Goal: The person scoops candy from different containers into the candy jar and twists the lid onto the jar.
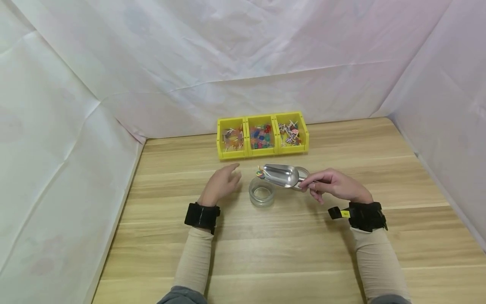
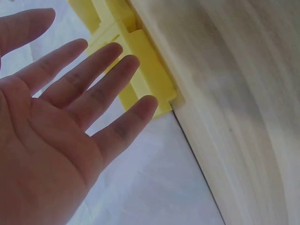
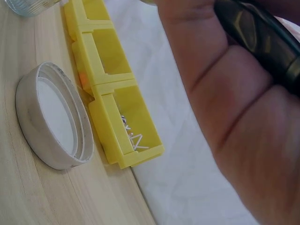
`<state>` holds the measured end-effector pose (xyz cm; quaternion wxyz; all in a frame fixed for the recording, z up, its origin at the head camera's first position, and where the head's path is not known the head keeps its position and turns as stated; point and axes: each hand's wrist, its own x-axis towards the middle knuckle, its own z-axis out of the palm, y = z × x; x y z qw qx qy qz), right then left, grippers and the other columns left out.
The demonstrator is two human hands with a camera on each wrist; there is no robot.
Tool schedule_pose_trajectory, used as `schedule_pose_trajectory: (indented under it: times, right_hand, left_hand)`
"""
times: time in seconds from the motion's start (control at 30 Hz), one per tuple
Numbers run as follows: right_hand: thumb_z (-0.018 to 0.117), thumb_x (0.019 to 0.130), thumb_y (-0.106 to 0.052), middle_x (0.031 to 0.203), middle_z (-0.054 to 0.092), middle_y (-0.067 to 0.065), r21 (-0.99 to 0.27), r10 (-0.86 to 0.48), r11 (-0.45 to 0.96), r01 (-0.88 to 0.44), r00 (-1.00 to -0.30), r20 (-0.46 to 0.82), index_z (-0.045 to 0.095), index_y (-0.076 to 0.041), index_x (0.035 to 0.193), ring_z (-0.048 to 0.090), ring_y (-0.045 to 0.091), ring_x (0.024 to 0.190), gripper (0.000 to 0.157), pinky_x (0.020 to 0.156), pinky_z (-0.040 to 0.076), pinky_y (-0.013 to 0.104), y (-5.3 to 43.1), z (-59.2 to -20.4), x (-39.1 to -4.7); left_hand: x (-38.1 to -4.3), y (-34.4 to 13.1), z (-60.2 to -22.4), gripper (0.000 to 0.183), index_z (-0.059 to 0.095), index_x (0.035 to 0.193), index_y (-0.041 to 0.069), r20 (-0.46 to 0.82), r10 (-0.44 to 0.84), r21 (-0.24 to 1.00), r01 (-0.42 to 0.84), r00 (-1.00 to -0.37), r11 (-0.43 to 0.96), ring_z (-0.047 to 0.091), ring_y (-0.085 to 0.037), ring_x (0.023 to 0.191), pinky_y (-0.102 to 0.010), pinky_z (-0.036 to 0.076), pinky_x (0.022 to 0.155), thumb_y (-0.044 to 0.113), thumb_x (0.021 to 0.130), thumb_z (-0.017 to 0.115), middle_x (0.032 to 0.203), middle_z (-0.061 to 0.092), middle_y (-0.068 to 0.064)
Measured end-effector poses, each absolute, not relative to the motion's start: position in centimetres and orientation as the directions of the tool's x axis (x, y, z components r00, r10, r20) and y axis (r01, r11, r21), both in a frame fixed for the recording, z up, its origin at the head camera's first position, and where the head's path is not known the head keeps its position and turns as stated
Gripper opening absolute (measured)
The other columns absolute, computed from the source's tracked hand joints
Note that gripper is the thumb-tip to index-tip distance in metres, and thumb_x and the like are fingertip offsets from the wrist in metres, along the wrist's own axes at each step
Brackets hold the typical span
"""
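Observation:
My right hand (image 1: 336,184) grips a metal scoop (image 1: 282,174) by its handle, whose dark end (image 3: 255,35) shows against the palm in the right wrist view. At the scoop's lip is a small rainbow-swirled lollipop (image 1: 260,174). Scoop and lollipop overlap the far rim of a round glass jar (image 1: 262,202) in the head view. Left of the jar is my left hand (image 1: 220,185), holding nothing, its fingers extended and spread in the left wrist view. A round white-lined lid (image 3: 35,115) lies on the table, partly hidden behind the scoop in the head view.
Three joined yellow bins (image 1: 262,155) stand at the table's back edge, by the white cloth wall (image 1: 243,50). They contain small colourful pieces, with swirled lollipops (image 1: 291,133) in the right one. White cloth also rises at both sides of the wooden table (image 1: 265,253).

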<state>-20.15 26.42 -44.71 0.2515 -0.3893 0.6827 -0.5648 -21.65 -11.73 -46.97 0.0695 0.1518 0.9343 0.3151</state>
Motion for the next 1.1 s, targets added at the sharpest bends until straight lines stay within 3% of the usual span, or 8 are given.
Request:
schedule_pose_trajectory:
  times: [0.23, 0.37, 0.53, 0.77, 1.0, 1.1]
  right_hand:
    - [0.038, 0.103, 0.006, 0.081, 0.06, 0.024, -0.971, -0.826, 0.041, -0.237, -0.555, 0.101, 0.062, 0.004, 0.123, 0.058, 0.027, 0.061, 0.031, 0.057, 0.055, 0.036, 26.5, -44.7, -20.2]
    - [0.038, 0.103, 0.006, 0.081, 0.06, 0.025, -0.97, -0.831, 0.039, -0.239, -0.548, 0.102, 0.06, 0.009, 0.123, 0.058, 0.028, 0.061, 0.03, 0.056, 0.054, 0.037, 26.6, -44.8, -20.2]
    - [0.04, 0.102, 0.006, 0.076, 0.061, 0.022, -0.967, -0.825, 0.049, -0.248, -0.556, 0.1, 0.063, 0.003, 0.123, 0.059, 0.027, 0.059, 0.031, 0.054, 0.054, 0.036, 26.7, -44.6, -20.2]
    - [0.042, 0.102, 0.005, 0.075, 0.061, 0.018, -0.965, -0.828, 0.056, -0.256, -0.552, 0.099, 0.059, 0.013, 0.122, 0.059, 0.026, 0.06, 0.028, 0.053, 0.052, 0.043, 26.8, -44.5, -20.2]
    - [0.042, 0.103, 0.003, 0.075, 0.061, 0.019, -0.967, -0.827, 0.057, -0.25, -0.554, 0.094, 0.063, 0.002, 0.124, 0.059, 0.026, 0.06, 0.03, 0.053, 0.053, 0.043, 26.8, -44.3, -20.0]
    - [0.042, 0.103, 0.003, 0.075, 0.061, 0.019, -0.967, -0.83, 0.057, -0.247, -0.551, 0.092, 0.062, 0.004, 0.124, 0.059, 0.026, 0.06, 0.029, 0.053, 0.053, 0.043, 26.8, -44.2, -20.0]
  left_hand:
    - [-20.4, -11.8, -46.4, 0.047, 0.049, 0.145, 0.006, -0.046, 0.384, 0.605, 0.28, -0.922, 0.745, 0.051, -0.033, 0.132, -0.048, 0.041, 0.111, 0.021, 0.101, 0.057, 0.14, 0.057, -0.017]
    - [-19.8, -11.7, -46.4, 0.051, 0.048, 0.145, 0.005, -0.066, 0.426, 0.627, 0.294, -0.902, 0.721, 0.052, -0.033, 0.131, -0.047, 0.041, 0.111, 0.018, 0.098, 0.062, 0.142, 0.055, -0.017]
    - [-18.9, -11.2, -46.5, 0.063, 0.044, 0.149, 0.01, -0.116, 0.448, 0.67, 0.263, -0.887, 0.694, 0.054, -0.032, 0.129, -0.048, 0.045, 0.107, 0.018, 0.092, 0.07, 0.144, 0.054, -0.016]
    - [-18.3, -10.1, -46.7, 0.083, 0.04, 0.151, 0.016, -0.141, 0.455, 0.699, 0.237, -0.879, 0.675, 0.051, -0.028, 0.133, -0.046, 0.045, 0.107, 0.032, 0.081, 0.082, 0.146, 0.053, -0.01]
    - [-18.2, -9.2, -47.2, 0.094, 0.037, 0.153, 0.02, -0.121, 0.465, 0.707, 0.252, -0.877, 0.661, 0.051, -0.027, 0.131, -0.046, 0.044, 0.108, 0.045, 0.076, 0.084, 0.147, 0.052, -0.007]
    - [-18.3, -8.9, -47.6, 0.099, 0.034, 0.154, 0.018, -0.11, 0.459, 0.702, 0.258, -0.882, 0.663, 0.051, -0.026, 0.131, -0.046, 0.041, 0.11, 0.05, 0.075, 0.084, 0.146, 0.052, -0.008]
